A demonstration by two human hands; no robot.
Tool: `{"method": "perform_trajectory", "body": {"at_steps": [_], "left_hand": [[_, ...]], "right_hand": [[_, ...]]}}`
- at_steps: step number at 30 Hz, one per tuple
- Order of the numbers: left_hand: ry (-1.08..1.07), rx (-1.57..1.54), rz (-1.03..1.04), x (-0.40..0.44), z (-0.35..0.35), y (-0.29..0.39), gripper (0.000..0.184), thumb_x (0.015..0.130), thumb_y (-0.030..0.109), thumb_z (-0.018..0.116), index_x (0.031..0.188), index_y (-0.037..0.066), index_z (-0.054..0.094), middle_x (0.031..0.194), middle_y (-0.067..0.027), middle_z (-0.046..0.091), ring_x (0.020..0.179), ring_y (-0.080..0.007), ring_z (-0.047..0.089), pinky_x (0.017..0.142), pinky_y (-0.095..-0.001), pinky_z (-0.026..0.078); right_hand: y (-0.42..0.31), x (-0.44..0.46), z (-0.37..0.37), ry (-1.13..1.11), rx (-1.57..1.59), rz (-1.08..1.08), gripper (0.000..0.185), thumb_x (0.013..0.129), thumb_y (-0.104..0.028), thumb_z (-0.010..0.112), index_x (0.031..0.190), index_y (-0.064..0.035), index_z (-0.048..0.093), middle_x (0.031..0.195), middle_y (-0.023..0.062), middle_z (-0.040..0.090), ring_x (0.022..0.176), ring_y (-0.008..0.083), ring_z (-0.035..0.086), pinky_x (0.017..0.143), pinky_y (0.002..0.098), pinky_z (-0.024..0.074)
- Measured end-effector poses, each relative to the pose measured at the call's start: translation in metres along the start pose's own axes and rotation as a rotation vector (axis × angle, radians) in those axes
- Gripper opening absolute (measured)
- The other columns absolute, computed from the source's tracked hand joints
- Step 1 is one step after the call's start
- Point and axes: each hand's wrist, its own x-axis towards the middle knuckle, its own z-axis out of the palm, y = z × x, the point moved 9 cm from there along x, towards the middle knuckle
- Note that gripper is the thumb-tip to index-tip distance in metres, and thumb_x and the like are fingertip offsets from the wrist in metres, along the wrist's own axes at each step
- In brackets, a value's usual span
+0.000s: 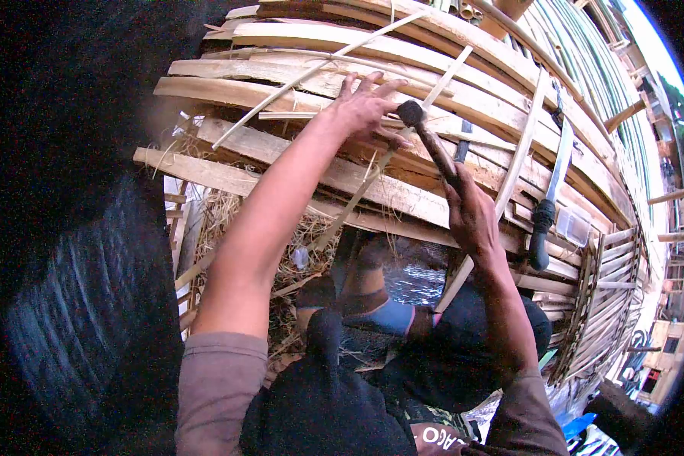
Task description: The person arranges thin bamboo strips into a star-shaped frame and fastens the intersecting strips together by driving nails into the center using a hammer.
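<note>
Barely any room: left hand (359, 111), hammer (435, 146)

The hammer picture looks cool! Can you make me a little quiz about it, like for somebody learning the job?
1. Which hand grips the hammer?

2. True or false: the long knife is in the left hand.

3. Pick one. The left hand's fingers are:
A) curled into a fist
B) spread apart
C) wrapped around the hammer's handle

Key:
1. The right hand.
2. False. Neither hand holds it; it lies against the wooden slats.
3. B.
</note>
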Motion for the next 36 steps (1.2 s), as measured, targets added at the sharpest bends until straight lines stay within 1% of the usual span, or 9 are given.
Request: {"method": "perform_trajectory", "body": {"at_steps": [5,7,8,10,11,13,18,29,36], "left_hand": [[-0.108,-0.104,-0.087,-0.004,-0.008,0.003,0.082,0.062,0.073,0.072,0.136,0.049,0.046,0.157,0.0013,0.024,0.141,-0.0398,0.022,0.109,-0.0690,0.011],[-0.102,-0.084,-0.058,-0.002,0.001,0.002,0.075,0.068,0.037,0.083,0.134,0.047,0.049,0.159,0.0080,0.015,0.145,-0.0361,0.016,0.113,-0.0689,0.011],[-0.100,-0.085,-0.054,0.000,0.005,0.001,0.075,0.068,0.037,0.083,0.134,0.047,0.049,0.159,0.0080,0.015,0.145,-0.0361,0.016,0.113,-0.0689,0.011],[0.017,-0.075,0.013,-0.005,-0.009,0.004,0.074,0.062,0.076,0.069,0.128,0.045,0.057,0.157,0.0023,0.023,0.141,-0.0405,0.022,0.109,-0.0685,0.013],[0.016,-0.075,0.007,-0.006,-0.009,0.005,0.074,0.062,0.076,0.069,0.128,0.045,0.057,0.157,0.0023,0.023,0.141,-0.0405,0.022,0.109,-0.0685,0.013],[-0.159,-0.138,-0.122,-0.011,-0.023,0.014,0.078,0.071,0.027,0.081,0.137,0.049,0.045,0.160,0.0076,0.015,0.146,-0.0346,0.016,0.113,-0.0678,0.011],[-0.117,-0.050,-0.043,-0.007,-0.016,0.009,0.071,0.073,0.064,0.069,0.137,0.047,0.046,0.159,0.0033,0.018,0.145,-0.0356,0.015,0.111,-0.0686,0.012],[-0.013,-0.062,-0.004,-0.004,0.002,-0.001,0.083,0.057,0.084,0.063,0.130,0.046,0.055,0.158,0.0054,0.020,0.143,-0.0384,0.020,0.110,-0.0678,0.014],[-0.162,-0.011,-0.083,-0.013,-0.021,0.015,0.080,0.067,0.083,0.055,0.139,0.055,0.037,0.158,0.0016,0.022,0.145,-0.0353,0.017,0.113,-0.0683,0.010]], "right_hand": [[-0.013,-0.005,-0.016,0.080,0.131,-0.056,0.036,0.095,-0.017,0.058,0.128,-0.0078,0.048,0.093,0.0260,0.064,0.084,0.0452,0.064,0.066,0.0479,0.0499],[0.000,-0.002,-0.001,-0.012,0.028,-0.040,0.036,0.095,-0.017,0.057,0.129,-0.0077,0.047,0.090,0.0256,0.064,0.082,0.0446,0.064,0.064,0.0465,0.0497],[0.004,-0.005,-0.002,-0.009,0.025,-0.039,0.036,0.095,-0.017,0.057,0.129,-0.0077,0.047,0.090,0.0256,0.064,0.082,0.0446,0.064,0.064,0.0465,0.0497],[0.005,-0.002,-0.003,-0.025,0.027,0.027,0.036,0.095,-0.016,0.056,0.129,-0.0080,0.046,0.087,0.0260,0.064,0.080,0.0446,0.064,0.064,0.0459,0.0497],[0.000,-0.002,-0.006,-0.030,0.029,0.023,0.036,0.095,-0.016,0.056,0.129,-0.0080,0.046,0.087,0.0260,0.064,0.080,0.0446,0.064,0.064,0.0459,0.0497],[-0.006,-0.007,-0.013,0.010,0.146,0.057,0.037,0.095,-0.016,0.057,0.130,-0.0081,0.046,0.087,0.0266,0.064,0.080,0.0453,0.064,0.065,0.0472,0.0492],[-0.001,-0.003,0.004,0.020,0.064,-0.025,0.037,0.095,-0.014,0.056,0.130,-0.0057,0.045,0.089,0.0279,0.063,0.084,0.0463,0.064,0.067,0.0475,0.0493],[-0.003,-0.003,-0.002,-0.006,0.142,0.111,0.036,0.094,-0.014,0.057,0.128,-0.0060,0.047,0.086,0.0283,0.063,0.079,0.0460,0.064,0.065,0.0473,0.0493],[-0.011,-0.035,-0.024,0.134,0.219,0.125,0.036,0.097,-0.016,0.054,0.132,-0.0079,0.048,0.079,0.0196,0.061,0.068,0.0277,0.063,0.062,0.0359,0.0486]]}}
